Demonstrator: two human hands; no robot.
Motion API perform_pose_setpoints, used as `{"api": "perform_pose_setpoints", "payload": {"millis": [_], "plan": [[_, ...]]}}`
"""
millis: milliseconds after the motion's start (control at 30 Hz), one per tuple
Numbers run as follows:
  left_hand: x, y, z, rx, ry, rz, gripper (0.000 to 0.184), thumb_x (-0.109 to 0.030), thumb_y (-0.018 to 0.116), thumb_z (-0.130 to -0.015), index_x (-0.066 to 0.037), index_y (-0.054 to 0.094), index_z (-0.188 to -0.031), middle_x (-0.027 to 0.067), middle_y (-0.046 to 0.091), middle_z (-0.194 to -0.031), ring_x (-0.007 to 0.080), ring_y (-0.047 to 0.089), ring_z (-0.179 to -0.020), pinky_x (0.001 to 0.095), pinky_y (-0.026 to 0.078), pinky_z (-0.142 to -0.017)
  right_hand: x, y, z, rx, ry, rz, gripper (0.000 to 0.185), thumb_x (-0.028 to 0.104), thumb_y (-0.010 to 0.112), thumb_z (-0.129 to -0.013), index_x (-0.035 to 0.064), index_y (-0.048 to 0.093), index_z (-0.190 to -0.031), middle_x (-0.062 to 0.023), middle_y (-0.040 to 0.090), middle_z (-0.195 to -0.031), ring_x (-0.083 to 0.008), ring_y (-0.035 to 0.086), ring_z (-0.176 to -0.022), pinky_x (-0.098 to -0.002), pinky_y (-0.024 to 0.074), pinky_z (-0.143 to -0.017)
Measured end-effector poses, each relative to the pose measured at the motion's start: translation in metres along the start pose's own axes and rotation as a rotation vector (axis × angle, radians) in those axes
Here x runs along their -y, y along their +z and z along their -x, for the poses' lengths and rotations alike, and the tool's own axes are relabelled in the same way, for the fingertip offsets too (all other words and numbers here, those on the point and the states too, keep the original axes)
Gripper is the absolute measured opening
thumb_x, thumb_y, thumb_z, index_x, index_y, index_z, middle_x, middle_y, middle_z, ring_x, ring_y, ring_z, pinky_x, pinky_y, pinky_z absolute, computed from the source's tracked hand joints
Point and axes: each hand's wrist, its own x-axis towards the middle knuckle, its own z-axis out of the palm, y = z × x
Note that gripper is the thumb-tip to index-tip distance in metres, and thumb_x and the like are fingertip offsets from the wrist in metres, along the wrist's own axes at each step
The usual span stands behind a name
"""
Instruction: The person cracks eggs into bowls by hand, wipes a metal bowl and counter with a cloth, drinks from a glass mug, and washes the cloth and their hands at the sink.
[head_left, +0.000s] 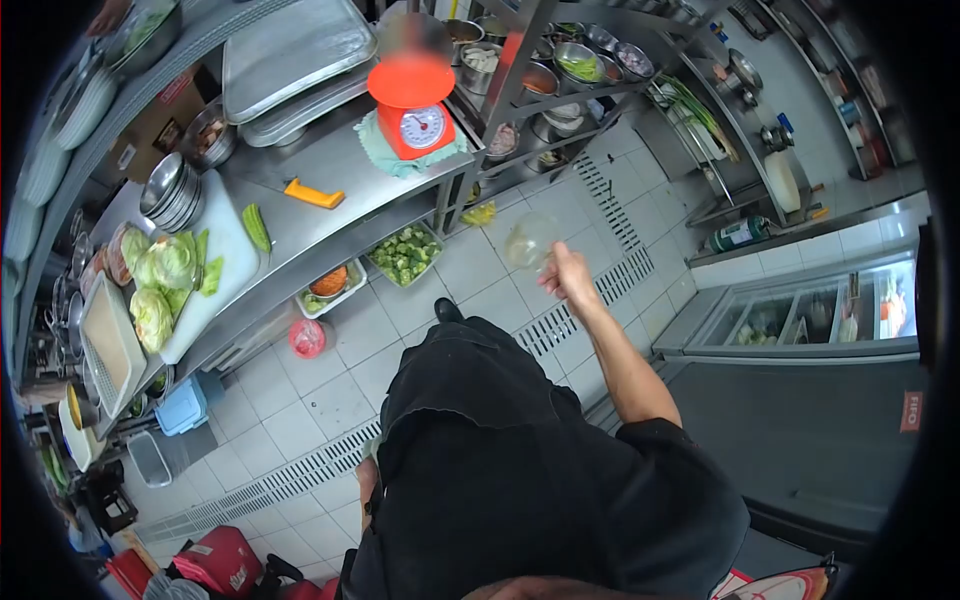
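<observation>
My right hand [566, 276] is stretched out over the tiled floor, its fingers closed on the edge of a see-through round bowl [530, 240]. Through the bowl the floor tiles show. My left hand [368, 478] is low beside my black apron, which covers most of it. A pale, translucent edge [371, 450] shows at its fingers; what it belongs to is hidden. Nearest to the bowl, on the floor by the shelving, lies a yellow scrap [479, 214].
An orange scale [412, 130] stands on the steel counter [330, 225], near a yellow-handled tool [314, 193], a green gourd [256, 228] and lettuce [170, 262] by a white board [215, 270]. Below are a broccoli tub [405, 254] and a red container [308, 339]. A fridge [790, 420] stands right.
</observation>
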Motion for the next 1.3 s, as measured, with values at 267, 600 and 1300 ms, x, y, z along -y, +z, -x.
{"api": "perform_pose_setpoints", "payload": {"millis": [267, 600, 1300], "plan": [[-0.093, 0.022, 0.011, -0.182, -0.419, 0.393, 0.050, -0.026, 0.065, -0.083, 0.015, 0.060, -0.111, 0.0177, 0.067, -0.098, 0.0273, 0.065, -0.085, 0.0409, 0.051, -0.073, 0.038, -0.166, -0.163, -0.439, -0.125, -0.201, 0.050, 0.049, 0.042, -0.097, 0.0050, 0.050, -0.074, -0.0073, 0.054, -0.056, -0.0168, 0.058, -0.046, -0.0260, 0.0320, -0.033], [-0.161, 0.174, 0.045, -0.313, -0.342, 0.210, 0.052, -0.033, 0.057, -0.087, 0.011, 0.061, -0.113, 0.0207, 0.067, -0.103, 0.0313, 0.065, -0.092, 0.0416, 0.051, -0.077, 0.234, -0.289, -0.417, -0.493, -0.330, 0.127, 0.054, 0.043, 0.043, -0.096, -0.0058, 0.063, -0.085, -0.0151, 0.067, -0.069, -0.0203, 0.066, -0.053, -0.0317, 0.0473, -0.044], [-0.275, 0.432, 0.189, -0.712, -0.589, 0.859, 0.032, -0.015, 0.063, -0.086, 0.010, 0.063, -0.105, 0.0157, 0.067, -0.092, 0.0255, 0.066, -0.075, 0.0387, 0.054, -0.065, 0.311, -0.302, -0.693, -0.071, -0.289, 0.861, 0.044, 0.043, 0.062, -0.086, 0.0033, 0.070, -0.102, -0.0138, 0.072, -0.094, -0.0300, 0.070, -0.084, -0.0388, 0.0542, -0.073]]}}
